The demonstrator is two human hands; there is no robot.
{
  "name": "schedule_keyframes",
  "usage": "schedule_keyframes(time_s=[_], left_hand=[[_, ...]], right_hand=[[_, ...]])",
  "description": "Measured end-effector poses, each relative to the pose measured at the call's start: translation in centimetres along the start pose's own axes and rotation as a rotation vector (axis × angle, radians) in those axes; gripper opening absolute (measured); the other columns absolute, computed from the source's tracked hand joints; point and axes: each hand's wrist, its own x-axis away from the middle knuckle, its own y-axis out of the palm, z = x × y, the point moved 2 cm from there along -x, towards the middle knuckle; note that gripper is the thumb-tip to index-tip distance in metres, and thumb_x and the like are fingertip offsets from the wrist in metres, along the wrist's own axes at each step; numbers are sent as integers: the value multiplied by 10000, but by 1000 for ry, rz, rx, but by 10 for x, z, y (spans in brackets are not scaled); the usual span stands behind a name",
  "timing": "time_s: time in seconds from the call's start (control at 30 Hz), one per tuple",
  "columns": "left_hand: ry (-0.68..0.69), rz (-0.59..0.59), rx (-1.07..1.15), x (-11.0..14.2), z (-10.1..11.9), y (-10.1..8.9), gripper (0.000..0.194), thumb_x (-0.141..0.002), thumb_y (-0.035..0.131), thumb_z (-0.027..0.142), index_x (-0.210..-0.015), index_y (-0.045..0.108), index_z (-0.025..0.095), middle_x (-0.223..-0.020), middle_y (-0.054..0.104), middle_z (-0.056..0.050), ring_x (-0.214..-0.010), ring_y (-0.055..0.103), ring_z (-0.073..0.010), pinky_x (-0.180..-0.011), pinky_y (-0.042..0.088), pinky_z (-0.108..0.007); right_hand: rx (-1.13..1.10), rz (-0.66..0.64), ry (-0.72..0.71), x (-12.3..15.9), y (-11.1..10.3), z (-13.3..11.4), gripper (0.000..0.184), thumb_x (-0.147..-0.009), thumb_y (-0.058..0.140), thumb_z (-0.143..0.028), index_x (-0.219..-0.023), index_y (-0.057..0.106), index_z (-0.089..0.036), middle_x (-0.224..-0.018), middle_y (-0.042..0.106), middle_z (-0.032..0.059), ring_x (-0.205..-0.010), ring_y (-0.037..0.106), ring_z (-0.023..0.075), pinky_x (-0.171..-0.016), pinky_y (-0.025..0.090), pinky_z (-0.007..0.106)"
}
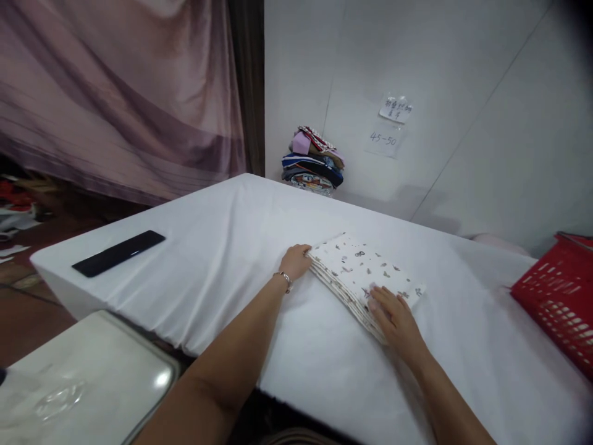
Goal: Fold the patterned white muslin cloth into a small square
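A folded white cloth (359,266) with a small scattered print lies on the white-covered table, its several layers showing along the near edge. At its left corner, my left hand (295,262) closes on the layers; its fingertips are partly hidden by the cloth. My right hand (393,315) rests on top near the right end, with fingers stretched out over the print.
A red plastic basket (553,290) stands at the table's right side. On the left lies a flat black object (119,253). Beyond the far edge is a pile of folded fabrics (314,162) by the wall. A white glossy surface (88,383) sits at lower left.
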Motion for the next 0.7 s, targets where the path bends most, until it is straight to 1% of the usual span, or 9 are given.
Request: schedule_keyframes(time_s=[0.17, 0.3, 0.43, 0.5, 0.6, 0.7], left_hand=[[62, -58, 34, -1, -3, 2, 438, -675, 537, 146, -1099, 617, 225, -1056, 629, -14, -976, 537, -179, -866, 430, -281], [100, -44, 41, 1, 0, -2, 396, -721, 499, 142, -1077, 630, 254, -993, 639, 0, -967, 522, -179, -854, 426, -283], [81, 13, 30, 3, 0, -2, 334, -776, 440, 155, -1016, 648, 261, -922, 636, -7, -951, 512, -184, -838, 417, -300], [50, 34, 23, 2, -3, 0, 331, -770, 431, 140, -984, 653, 260, -929, 632, -10, -952, 511, -189, -824, 417, -309], [13, 33, 22, -1, -8, 4, 328, -748, 432, 118, -934, 665, 255, -905, 632, -12, -929, 524, -190, -784, 430, -304], [24, 24, 29, -3, -12, 7, 322, -748, 439, 121, -930, 669, 255, -903, 631, -11, -923, 529, -183, -793, 434, -301]], right_hand=[[36, -105, -142, 8, 2, -10, 415, -884, 417, -391, -1231, 538, -200, -1319, 487, 75, -1266, 378, 233, -1062, 247, 473], [98, -73, -197, 7, 4, -10, 399, -877, 431, -346, -1222, 550, -185, -1302, 503, 84, -1248, 404, 241, -1044, 286, 466], [109, -34, -225, 6, 8, -9, 364, -873, 423, -291, -1187, 578, -190, -1267, 538, 80, -1217, 443, 237, -1016, 333, 455], [116, -33, -229, 6, 10, -10, 359, -873, 416, -282, -1169, 591, -177, -1251, 551, 85, -1204, 458, 240, -1001, 352, 458], [120, -32, -233, 6, 12, -10, 352, -869, 418, -279, -1145, 605, -167, -1236, 562, 92, -1190, 472, 246, -983, 371, 463], [106, -22, -228, 5, 9, -12, 335, -859, 438, -288, -1116, 621, -175, -1217, 577, 96, -1176, 483, 246, -973, 383, 448]])
